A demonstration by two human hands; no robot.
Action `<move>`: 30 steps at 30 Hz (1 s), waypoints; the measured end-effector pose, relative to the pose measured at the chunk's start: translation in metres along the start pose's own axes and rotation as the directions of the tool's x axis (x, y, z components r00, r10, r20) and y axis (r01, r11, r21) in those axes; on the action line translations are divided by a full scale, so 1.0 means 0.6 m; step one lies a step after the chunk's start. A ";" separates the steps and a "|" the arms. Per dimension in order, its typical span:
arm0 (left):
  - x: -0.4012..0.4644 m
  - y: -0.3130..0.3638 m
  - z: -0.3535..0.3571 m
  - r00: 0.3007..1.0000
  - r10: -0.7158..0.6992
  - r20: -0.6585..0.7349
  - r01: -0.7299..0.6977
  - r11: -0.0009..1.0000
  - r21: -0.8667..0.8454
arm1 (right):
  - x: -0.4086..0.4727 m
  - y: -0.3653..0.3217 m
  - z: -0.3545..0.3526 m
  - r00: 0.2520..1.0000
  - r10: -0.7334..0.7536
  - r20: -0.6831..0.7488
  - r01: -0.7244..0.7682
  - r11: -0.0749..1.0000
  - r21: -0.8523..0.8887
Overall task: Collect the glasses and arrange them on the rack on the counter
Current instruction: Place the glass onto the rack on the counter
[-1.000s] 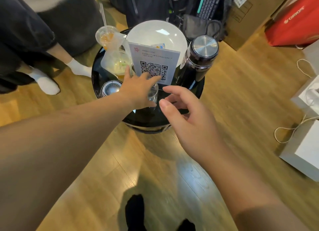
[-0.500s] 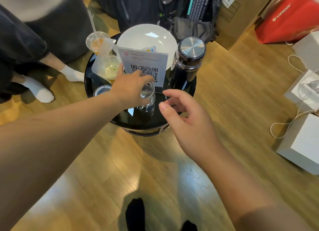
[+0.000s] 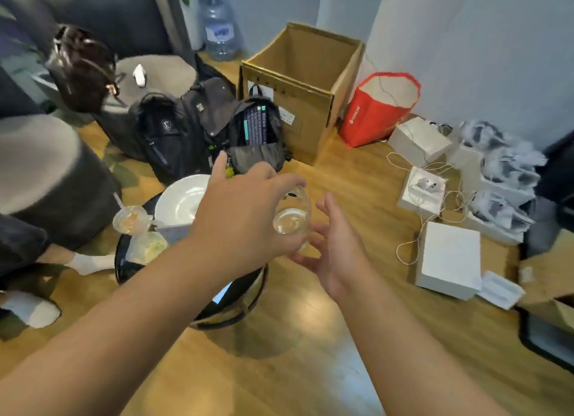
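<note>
Round table [image 3: 130,269] mostly hidden; left hand [image 3: 245,220] covers glass [image 3: 292,218] (blurred).

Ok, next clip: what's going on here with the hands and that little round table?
A person's left hand holds a clear glass from above, lifted off the round black table and carried out past its edge. The right hand is open, cupped just beside and under the glass. A white plate and plastic drink cups remain on the table. No rack or counter is in view.
</note>
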State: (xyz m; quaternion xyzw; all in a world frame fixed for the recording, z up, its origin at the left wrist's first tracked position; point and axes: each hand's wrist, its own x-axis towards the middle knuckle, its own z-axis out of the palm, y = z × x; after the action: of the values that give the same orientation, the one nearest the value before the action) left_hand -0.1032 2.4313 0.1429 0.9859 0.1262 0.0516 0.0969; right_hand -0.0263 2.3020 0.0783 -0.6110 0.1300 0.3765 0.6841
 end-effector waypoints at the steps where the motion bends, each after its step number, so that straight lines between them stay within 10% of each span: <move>1: 0.001 0.032 -0.034 0.999 0.033 -0.008 -0.033 0.999 -0.023 | -0.029 -0.028 -0.012 0.998 0.040 0.050 -0.045 0.995 0.093; 12: -0.103 0.416 -0.335 0.859 0.511 -0.037 -0.510 0.846 -0.155 | -0.465 -0.188 -0.226 0.994 -0.105 0.023 0.069 0.787 0.613; 22: -0.377 0.859 -0.475 0.463 0.886 -0.033 -0.846 0.430 -0.315 | -0.932 -0.122 -0.551 0.814 -0.480 -0.329 0.559 0.488 0.671; 30: -0.681 1.188 -0.477 0.188 0.980 -0.069 -0.884 0.138 -0.446 | -1.288 0.051 -0.808 0.627 -0.428 -0.651 0.778 0.305 0.549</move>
State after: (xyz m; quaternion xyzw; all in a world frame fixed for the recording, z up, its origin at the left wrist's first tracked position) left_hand -0.3622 1.6996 0.5359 0.8002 -0.5448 0.0053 0.2506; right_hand -0.4379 1.5732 0.4421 -0.2969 0.1692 -0.1460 0.9284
